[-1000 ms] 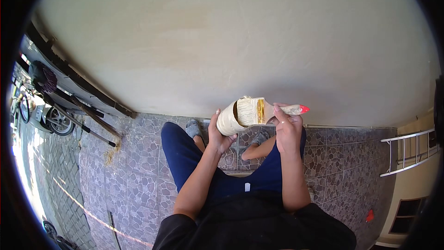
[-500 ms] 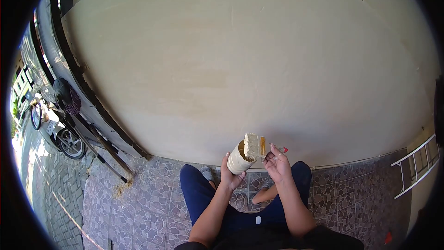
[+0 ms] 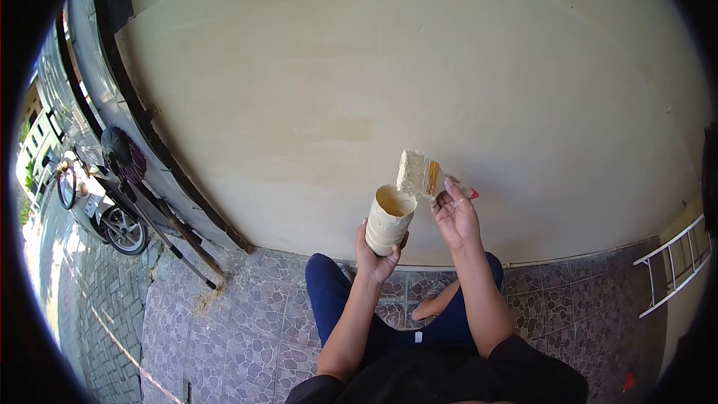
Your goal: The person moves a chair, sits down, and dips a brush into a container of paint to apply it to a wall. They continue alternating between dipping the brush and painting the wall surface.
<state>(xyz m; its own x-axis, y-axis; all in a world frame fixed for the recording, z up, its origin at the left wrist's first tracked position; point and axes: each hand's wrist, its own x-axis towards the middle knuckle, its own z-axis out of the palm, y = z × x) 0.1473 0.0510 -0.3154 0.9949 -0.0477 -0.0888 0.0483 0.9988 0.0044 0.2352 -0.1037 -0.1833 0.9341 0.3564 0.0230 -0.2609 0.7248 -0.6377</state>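
Observation:
My left hand (image 3: 380, 260) is wrapped round a cream-coated cylindrical container (image 3: 389, 230), whose open top tilts toward the wall and shows yellowish insides. In my right hand (image 3: 456, 217) is a wide paintbrush (image 3: 416, 173), gripped by its handle, which ends in a red tip. Thick cream paint coats the bristles, which point left and sit just above the container's rim. Beyond both hands stands a cream wall (image 3: 299, 105) with slightly darker patches.
A white ladder (image 3: 677, 268) leans at the right. On the left are a parked motorbike (image 3: 112, 217) and long-handled tools (image 3: 176, 247) against a dark-edged panel. Patterned tiles (image 3: 247, 329) cover the floor, with straw-like bits (image 3: 208, 298) near the tools.
Both hands have risen toward the wall with the container and paintbrush. The bristles, which overlapped the container's mouth, are now above its rim. The view has shifted slightly.

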